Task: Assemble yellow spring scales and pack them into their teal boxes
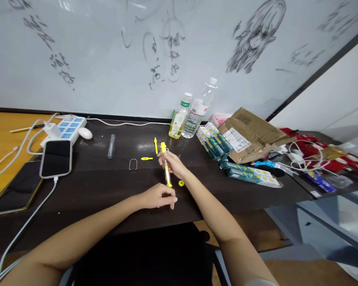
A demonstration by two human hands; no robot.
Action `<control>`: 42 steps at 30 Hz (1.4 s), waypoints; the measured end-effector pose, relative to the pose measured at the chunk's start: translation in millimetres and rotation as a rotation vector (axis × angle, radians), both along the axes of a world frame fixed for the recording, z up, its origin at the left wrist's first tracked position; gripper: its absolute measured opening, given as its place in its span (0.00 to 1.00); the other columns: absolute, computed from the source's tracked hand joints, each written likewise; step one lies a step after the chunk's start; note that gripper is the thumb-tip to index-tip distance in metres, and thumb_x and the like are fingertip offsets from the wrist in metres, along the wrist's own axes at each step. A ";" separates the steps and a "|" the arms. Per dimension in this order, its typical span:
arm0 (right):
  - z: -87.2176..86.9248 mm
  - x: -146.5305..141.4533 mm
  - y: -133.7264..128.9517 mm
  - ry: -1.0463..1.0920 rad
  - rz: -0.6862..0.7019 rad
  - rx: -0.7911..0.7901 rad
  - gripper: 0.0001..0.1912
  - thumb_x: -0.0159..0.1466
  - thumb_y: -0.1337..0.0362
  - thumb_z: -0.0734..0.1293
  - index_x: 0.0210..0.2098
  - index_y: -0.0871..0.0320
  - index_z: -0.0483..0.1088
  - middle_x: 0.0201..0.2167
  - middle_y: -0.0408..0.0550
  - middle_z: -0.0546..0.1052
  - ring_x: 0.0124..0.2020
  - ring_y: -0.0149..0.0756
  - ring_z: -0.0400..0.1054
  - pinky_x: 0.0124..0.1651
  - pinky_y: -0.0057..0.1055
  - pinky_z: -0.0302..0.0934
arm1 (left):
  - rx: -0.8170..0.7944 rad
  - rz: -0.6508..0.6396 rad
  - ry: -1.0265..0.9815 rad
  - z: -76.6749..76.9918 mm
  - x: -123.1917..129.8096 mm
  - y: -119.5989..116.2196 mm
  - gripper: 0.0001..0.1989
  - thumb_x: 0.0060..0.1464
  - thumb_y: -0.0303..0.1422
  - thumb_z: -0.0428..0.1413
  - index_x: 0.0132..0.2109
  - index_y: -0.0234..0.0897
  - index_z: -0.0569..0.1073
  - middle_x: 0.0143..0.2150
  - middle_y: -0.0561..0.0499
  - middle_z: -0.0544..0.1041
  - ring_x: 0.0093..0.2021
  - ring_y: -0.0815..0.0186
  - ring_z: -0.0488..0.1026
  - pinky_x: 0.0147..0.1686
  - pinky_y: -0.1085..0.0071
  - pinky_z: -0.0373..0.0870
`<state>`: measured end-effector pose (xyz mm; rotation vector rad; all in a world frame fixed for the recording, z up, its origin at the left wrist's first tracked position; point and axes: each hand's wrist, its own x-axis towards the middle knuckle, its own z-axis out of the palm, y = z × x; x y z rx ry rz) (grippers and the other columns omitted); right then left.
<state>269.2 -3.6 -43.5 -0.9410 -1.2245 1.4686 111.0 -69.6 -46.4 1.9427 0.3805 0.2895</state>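
My right hand (pixel 172 162) is wrapped round a slim clear tube (pixel 167 171) with yellow ends, held nearly upright and tilted a little. Something small fills the tube, too small to make out. My left hand (pixel 159 196) is just below the tube's lower end, its fingers curled in; whatever they pinch, if anything, is hidden. A small yellow ring (pixel 181 183) lies right of the tube. To the left are a thin yellow stick-like part (pixel 155 146), a shorter yellow part (pixel 146 159) and a U-shaped metal wire (pixel 133 164). Farther left lies an empty-looking clear tube (pixel 111 146).
Two bottles, one of yellow drink (pixel 178 121) and one of water (pixel 196 115), stand by the whiteboard. Green-and-white boxes (pixel 250 174) and a cardboard parcel (pixel 256 135) lie right. A power strip (pixel 68 130), charging phone (pixel 56 159) and cables occupy the left.
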 end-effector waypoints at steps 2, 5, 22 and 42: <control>-2.4 -0.4 2.4 0.025 -0.029 -0.025 0.22 0.58 0.46 0.66 0.39 0.59 0.68 0.22 0.37 0.68 0.11 0.18 0.50 0.09 0.18 0.41 | 0.120 -0.074 -0.044 -2.4 2.6 -10.4 0.15 0.58 0.35 0.51 0.25 0.33 0.72 0.22 0.53 0.72 0.22 0.75 0.64 0.26 0.78 0.59; -2.6 9.0 8.2 0.095 -0.188 -0.041 0.24 0.57 0.44 0.66 0.37 0.60 0.69 0.20 0.36 0.65 0.11 0.19 0.52 0.08 0.19 0.41 | 0.307 -0.188 -0.095 -5.9 7.2 -28.9 0.11 0.53 0.32 0.55 0.24 0.35 0.71 0.22 0.54 0.72 0.23 0.74 0.65 0.27 0.77 0.59; 5.4 28.7 11.3 0.140 -0.246 -0.015 0.24 0.59 0.44 0.65 0.39 0.61 0.68 0.19 0.36 0.67 0.08 0.18 0.51 0.07 0.19 0.41 | 0.454 -0.221 -0.190 -5.2 6.4 -40.1 0.15 0.50 0.35 0.57 0.20 0.35 0.64 0.18 0.57 0.64 0.20 0.75 0.60 0.22 0.76 0.52; 20.8 14.1 -5.9 0.198 -0.220 0.080 0.22 0.60 0.46 0.65 0.41 0.59 0.67 0.21 0.36 0.68 0.09 0.19 0.53 0.07 0.19 0.44 | 0.464 0.167 -0.022 -6.1 1.9 -0.4 0.11 0.59 0.39 0.51 0.36 0.37 0.73 0.34 0.53 0.72 0.29 0.73 0.66 0.33 0.75 0.63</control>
